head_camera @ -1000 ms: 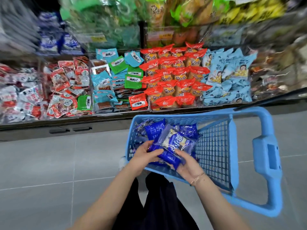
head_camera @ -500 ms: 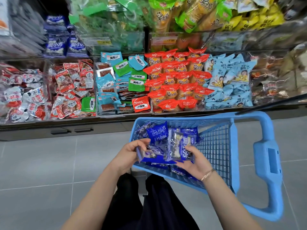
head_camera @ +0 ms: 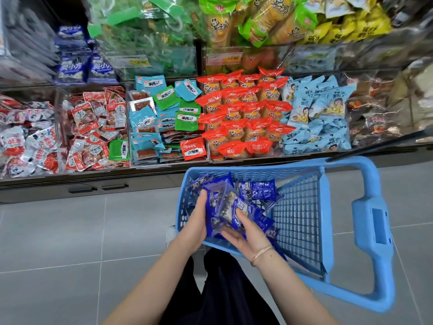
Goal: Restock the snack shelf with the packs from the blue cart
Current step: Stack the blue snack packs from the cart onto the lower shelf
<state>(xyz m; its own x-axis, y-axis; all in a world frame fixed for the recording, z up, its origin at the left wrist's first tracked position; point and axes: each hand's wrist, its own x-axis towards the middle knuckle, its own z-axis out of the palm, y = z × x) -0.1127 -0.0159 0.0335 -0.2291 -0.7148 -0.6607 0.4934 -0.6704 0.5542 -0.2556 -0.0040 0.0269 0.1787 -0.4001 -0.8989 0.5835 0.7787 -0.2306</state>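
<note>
A blue plastic cart (head_camera: 365, 221) stands in front of the snack shelf (head_camera: 164, 165). Several dark blue snack packs (head_camera: 262, 190) lie in its left end. I hold a bunch of these packs (head_camera: 228, 207) between both hands over the cart. My left hand (head_camera: 196, 221) grips the bunch from the left, fingers behind it. My right hand (head_camera: 243, 231) holds it from below and the right, thumb on the front. Matching blue packs (head_camera: 75, 66) are stacked on an upper shelf at the left.
The shelf bins hold red-and-white packs (head_camera: 93, 127), teal and green packs (head_camera: 161, 113), orange-red packs (head_camera: 243, 113) and pale blue packs (head_camera: 316, 113). Green and yellow bags (head_camera: 269, 19) fill the upper shelf. Grey floor tiles (head_camera: 70, 242) spread to the left. My dark trousers (head_camera: 222, 289) show below.
Both hands have gathered the blue packs into an upright bunch and raised them a little above the cart. The view has tilted upward toward the shelf.
</note>
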